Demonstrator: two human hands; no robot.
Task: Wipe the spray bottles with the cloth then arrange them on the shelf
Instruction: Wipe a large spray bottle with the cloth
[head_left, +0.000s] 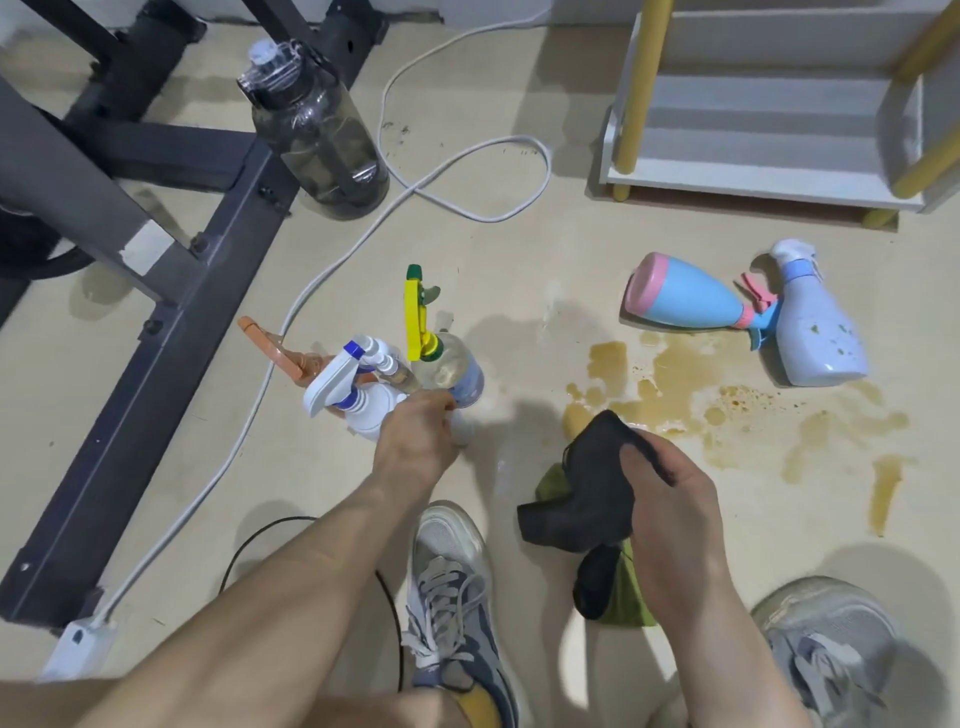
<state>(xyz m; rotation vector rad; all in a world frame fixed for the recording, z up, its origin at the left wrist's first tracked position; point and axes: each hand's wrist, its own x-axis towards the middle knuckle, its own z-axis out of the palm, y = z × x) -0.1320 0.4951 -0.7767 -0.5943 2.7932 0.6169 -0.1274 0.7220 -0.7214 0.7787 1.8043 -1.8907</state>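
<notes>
The floor (519, 249) carries everything. The white shelf (753, 176) stands at its far right edge and shows no bottles on the tiers in view. Near the floor's middle is a tight upright cluster: a clear bottle with a yellow trigger (447, 364), a white bottle with a blue-tipped trigger (353, 395) and an orange trigger (291, 358) behind them. Toward the right edge, a blue-and-pink bottle (691, 299) and a pale lilac one (821, 332) lie on their sides, touching at the nozzles, just beyond a brown spill (675, 389). The lilac one is spotted with brown.

The hands are apart. The left hand (415, 436) is curled in against the cluster's near side; whether it has closed on a bottle, and on which, I cannot tell. The right hand (670, 499) grips a bunched dark cloth (592, 483).

The step looks like picking a bottle to wipe. It would go best lifted straight up by the neck, so its neighbours stay standing, then wrapped in the cloth and turned, trigger and base included. Keep the cloth out of the spill.
</notes>
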